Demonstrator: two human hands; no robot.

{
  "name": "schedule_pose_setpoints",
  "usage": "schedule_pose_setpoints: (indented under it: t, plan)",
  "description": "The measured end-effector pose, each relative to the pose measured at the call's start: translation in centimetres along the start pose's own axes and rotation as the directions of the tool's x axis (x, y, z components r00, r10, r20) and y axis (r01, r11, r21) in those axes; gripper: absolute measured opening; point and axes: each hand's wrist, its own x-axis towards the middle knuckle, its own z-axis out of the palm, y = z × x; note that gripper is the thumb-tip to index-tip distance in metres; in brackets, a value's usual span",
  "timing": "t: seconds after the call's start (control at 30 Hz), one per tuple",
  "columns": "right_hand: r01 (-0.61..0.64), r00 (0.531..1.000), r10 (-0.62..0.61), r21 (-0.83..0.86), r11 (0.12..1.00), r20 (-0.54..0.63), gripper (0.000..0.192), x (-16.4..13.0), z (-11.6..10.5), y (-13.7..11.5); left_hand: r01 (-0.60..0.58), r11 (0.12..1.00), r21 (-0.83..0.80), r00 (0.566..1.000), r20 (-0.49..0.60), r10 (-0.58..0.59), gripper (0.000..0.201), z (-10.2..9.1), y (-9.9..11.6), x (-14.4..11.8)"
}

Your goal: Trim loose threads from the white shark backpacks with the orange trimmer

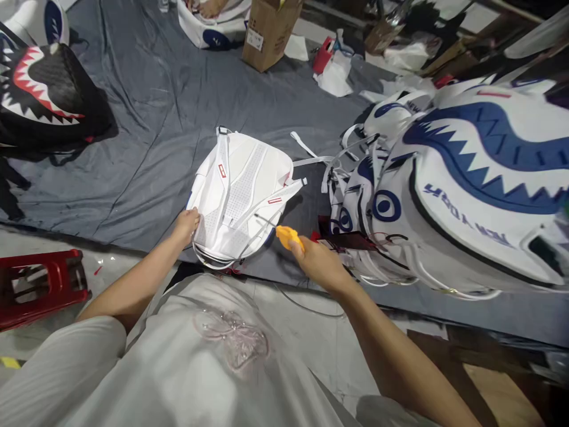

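- My left hand (185, 224) grips the white backpack's (242, 193) lower edge; it lies back-up on the grey cloth (146, 118).
- My right hand (317, 261) clenches orange snips (288, 237) just beside it.
- Shark-print bags (453, 184) are piled on the right.

Upside-down blue lettering on white shark-face backpack (466, 196), not legible; cardboard box (267, 29) label unreadable.

backpack (242, 196): white, smooth faux leather, perforated mesh panel
ground sheet (146, 136): grey cloth, wrinkled, matt
stool (40, 284): red plastic, glossy
box (269, 29): brown cardboard
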Motion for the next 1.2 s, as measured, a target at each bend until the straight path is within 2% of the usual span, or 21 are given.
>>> schedule_pose_setpoints:
  t: [0.03, 0.07, 0.23, 0.3, 0.4, 0.5, 0.57, 0.63, 0.7, 0.77, 0.83, 0.9, 0.97, 1.07, 1.2]
  plan:
    - [0.022, 0.999, -0.023, 0.015, 1.0, 0.04, 0.05, -0.3, 0.7, 0.0, 0.123, 0.987, -0.1, 0.992, 0.048, -0.119, 0.018, -0.3, 0.3, 0.4]
    - [0.019, 0.997, -0.022, 0.03, 0.999, 0.073, 0.05, -0.7, 1.5, 0.2, 0.2, 0.967, -0.156, 0.978, 0.087, -0.189, 0.016, -0.5, 0.5, 0.7]
    - [-0.163, 0.98, 0.155, 0.061, 0.985, 0.125, 0.048, -2.7, 6.1, 2.0, 0.336, 0.923, -0.185, 0.935, 0.183, -0.304, 0.023, -0.5, 1.4, 1.2]
    - [-0.193, 0.975, 0.181, 0.09, 0.977, 0.126, 0.048, -2.6, 7.9, 1.6, 0.373, 0.91, -0.179, 0.917, 0.217, -0.333, 0.022, -0.2, 1.5, 1.1]
    - [-0.152, 0.985, 0.133, 0.193, 0.969, 0.107, 0.049, -1.2, 10.3, -1.3, 0.393, 0.9, -0.187, 0.908, 0.236, -0.347, 0.023, 0.4, 1.2, 0.7]
    - [0.032, 0.996, -0.058, 0.314, 0.949, 0.073, 0.048, 0.4, 12.0, -5.4, 0.367, 0.889, -0.273, 0.921, 0.238, -0.308, 0.03, 0.9, 0.5, 0.2]
    - [0.102, 0.992, -0.12, 0.31, 0.945, 0.042, 0.048, 0.7, 12.8, -7.0, 0.346, 0.871, -0.349, 0.93, 0.252, -0.268, 0.036, 0.9, 0.1, 0.0]
    - [0.064, 0.997, -0.074, 0.23, 0.971, 0.034, 0.047, 0.2, 13.4, -7.0, 0.347, 0.845, -0.406, 0.929, 0.27, -0.251, 0.046, 0.8, -0.2, 0.1]
    - [-0.004, 1.0, 0.0, 0.156, 0.988, 0.031, 0.048, -0.7, 13.7, -5.6, 0.369, 0.82, -0.437, 0.917, 0.314, -0.245, 0.052, 0.6, -0.5, 0.3]
    - [-0.087, 0.996, 0.088, 0.096, 0.992, -0.007, 0.05, -1.5, 14.0, -3.9, 0.416, 0.798, -0.435, 0.88, 0.413, -0.234, 0.05, 0.7, -0.7, 0.6]
    - [-0.146, 0.987, 0.148, 0.049, 0.988, -0.056, 0.049, -1.9, 14.1, -3.2, 0.485, 0.778, -0.399, 0.809, 0.542, -0.227, 0.045, 1.0, -1.0, 0.9]
    - [-0.151, 0.986, 0.152, 0.025, 0.988, -0.074, 0.047, -1.8, 14.2, -3.6, 0.552, 0.758, -0.349, 0.724, 0.651, -0.228, 0.044, 1.6, -1.4, 0.9]
    - [-0.109, 0.993, 0.111, 0.038, 0.993, -0.049, 0.046, -1.4, 14.5, -4.7, 0.577, 0.748, -0.329, 0.668, 0.716, -0.201, 0.048, 2.2, -1.9, 0.8]
    - [-0.076, 0.996, 0.079, 0.048, 0.996, -0.048, 0.046, -0.9, 14.8, -5.4, 0.568, 0.749, -0.34, 0.63, 0.765, -0.13, 0.058, 2.3, -2.4, 0.8]
    - [-0.188, 0.969, 0.176, -0.057, 0.98, -0.172, 0.046, -0.8, 15.0, -3.0, 0.567, 0.76, -0.317, 0.581, 0.808, -0.097, 0.07, 1.5, -2.8, 1.3]
